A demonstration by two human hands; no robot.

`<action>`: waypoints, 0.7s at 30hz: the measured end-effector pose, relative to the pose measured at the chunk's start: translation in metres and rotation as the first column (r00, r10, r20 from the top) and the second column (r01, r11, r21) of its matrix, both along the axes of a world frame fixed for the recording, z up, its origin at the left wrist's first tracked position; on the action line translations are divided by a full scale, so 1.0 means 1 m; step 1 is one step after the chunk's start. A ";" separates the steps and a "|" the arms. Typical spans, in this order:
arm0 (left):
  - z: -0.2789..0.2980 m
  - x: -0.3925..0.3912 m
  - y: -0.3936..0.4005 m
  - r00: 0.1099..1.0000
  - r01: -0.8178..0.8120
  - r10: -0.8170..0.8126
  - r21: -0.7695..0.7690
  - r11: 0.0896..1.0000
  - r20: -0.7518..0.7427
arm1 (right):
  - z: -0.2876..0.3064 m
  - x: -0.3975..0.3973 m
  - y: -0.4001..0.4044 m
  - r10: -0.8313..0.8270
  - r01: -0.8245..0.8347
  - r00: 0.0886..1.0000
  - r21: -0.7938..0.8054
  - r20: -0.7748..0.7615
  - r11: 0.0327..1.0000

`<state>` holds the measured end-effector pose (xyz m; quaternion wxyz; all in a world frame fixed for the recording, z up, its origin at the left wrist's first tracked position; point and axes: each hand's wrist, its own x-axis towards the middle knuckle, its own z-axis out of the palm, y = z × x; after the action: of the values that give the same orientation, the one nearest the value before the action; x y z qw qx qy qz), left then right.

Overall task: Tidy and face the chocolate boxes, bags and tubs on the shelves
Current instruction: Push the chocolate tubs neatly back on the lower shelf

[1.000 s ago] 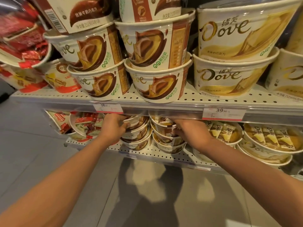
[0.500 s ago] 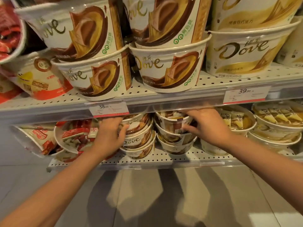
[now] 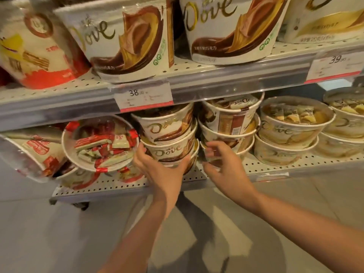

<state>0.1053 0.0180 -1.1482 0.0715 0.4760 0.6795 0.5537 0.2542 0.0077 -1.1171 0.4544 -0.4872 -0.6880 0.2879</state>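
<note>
My left hand (image 3: pixel 160 170) cups the lower tubs of the brown Dove stack (image 3: pixel 169 138), thumb on one flank, fingers wrapped round the other. That stack sits dead ahead at twelve o'clock, three tubs high, upright, logos facing me. My right hand (image 3: pixel 224 170) hovers half-open, fingers loosely curled, holding nothing, just short of the neighbouring stack (image 3: pixel 228 127) at its twelve o'clock; also three tubs, and its top label is turned sideways. That one looks next for turning. Out at two o'clock stand two stacks of pale tubs (image 3: pixel 291 133), two high each. At ten o'clock a red-wrapper tub (image 3: pixel 98 142) lies tipped toward me.
</note>
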 end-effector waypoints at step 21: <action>0.003 -0.043 0.021 0.954 0.299 -0.289 -0.160 0.941 0.086 | -0.010 -0.056 0.042 -0.061 -0.022 0.974 -0.362 -0.217 0.932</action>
<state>0.0621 0.0395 -1.1454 0.2147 0.5470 0.6435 0.4906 0.1981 0.0497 -1.1272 0.4345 -0.5336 -0.5623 0.4586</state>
